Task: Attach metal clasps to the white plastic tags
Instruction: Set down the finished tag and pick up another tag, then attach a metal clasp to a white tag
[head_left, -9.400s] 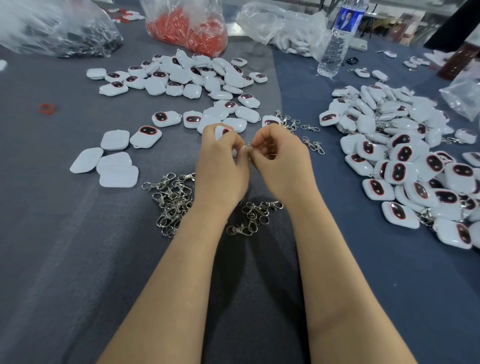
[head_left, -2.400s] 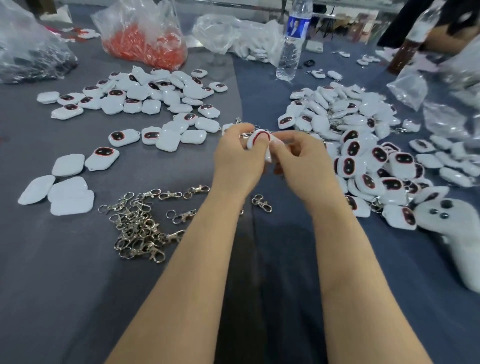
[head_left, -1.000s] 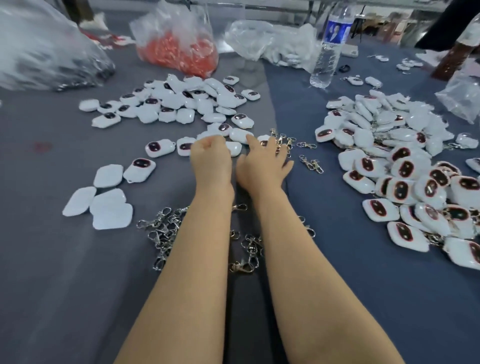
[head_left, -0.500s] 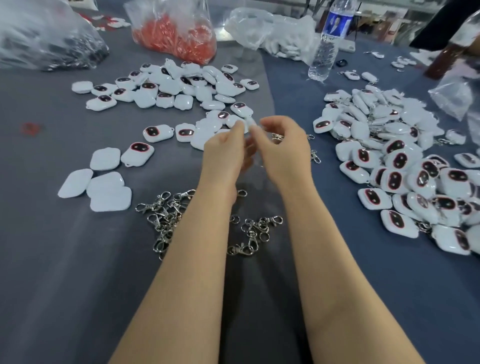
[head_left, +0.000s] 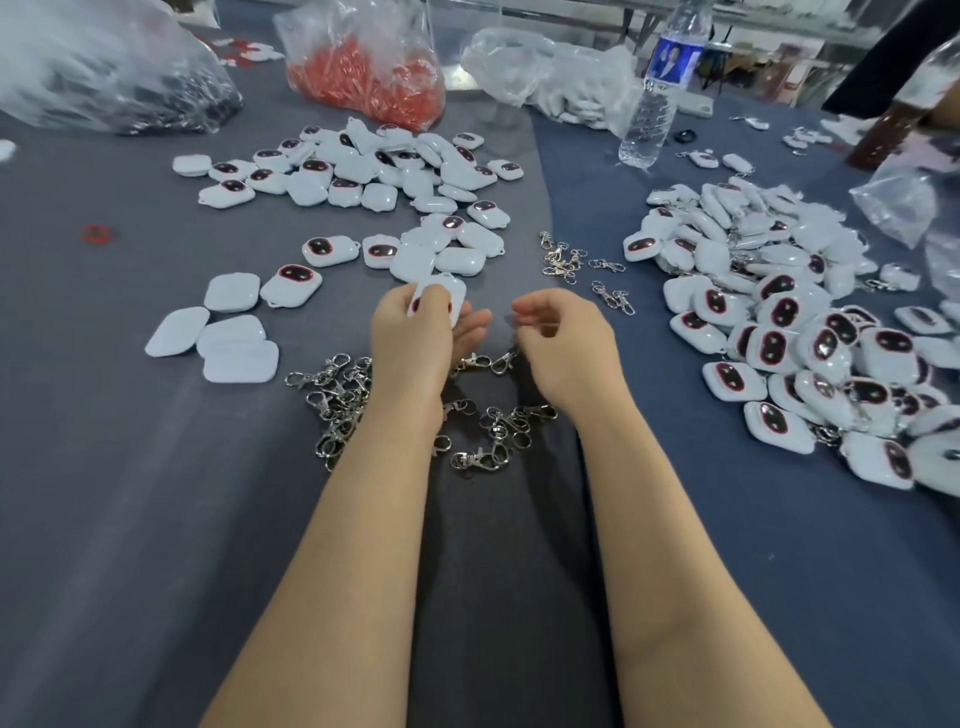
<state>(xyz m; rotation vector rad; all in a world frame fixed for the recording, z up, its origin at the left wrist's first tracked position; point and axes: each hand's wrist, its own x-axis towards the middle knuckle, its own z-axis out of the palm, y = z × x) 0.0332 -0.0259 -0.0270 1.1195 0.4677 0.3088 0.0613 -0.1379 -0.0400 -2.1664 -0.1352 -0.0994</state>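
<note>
My left hand (head_left: 410, 338) grips a white plastic tag (head_left: 444, 297) with a dark red-rimmed face, lifted just above the grey cloth. My right hand (head_left: 563, 345) is a hand's width to the right, fingers curled, pinching the ring end of a metal clasp (head_left: 493, 360) that dangles between the two hands. A heap of loose clasps (head_left: 337, 400) lies under my left wrist. More clasps (head_left: 493, 436) lie between my forearms. Loose tags (head_left: 374, 176) are spread at the back left. A big pile of tags (head_left: 789, 322) fills the right side.
A water bottle (head_left: 657, 88) stands at the back right. Plastic bags sit along the far edge: red parts (head_left: 363, 78), white parts (head_left: 550, 78), dark parts (head_left: 119, 78). A small group of clasps (head_left: 563, 260) lies ahead of my right hand.
My hands, close together over the tags half a second ago, have drawn back toward me and moved apart. The left one now carries a tag.
</note>
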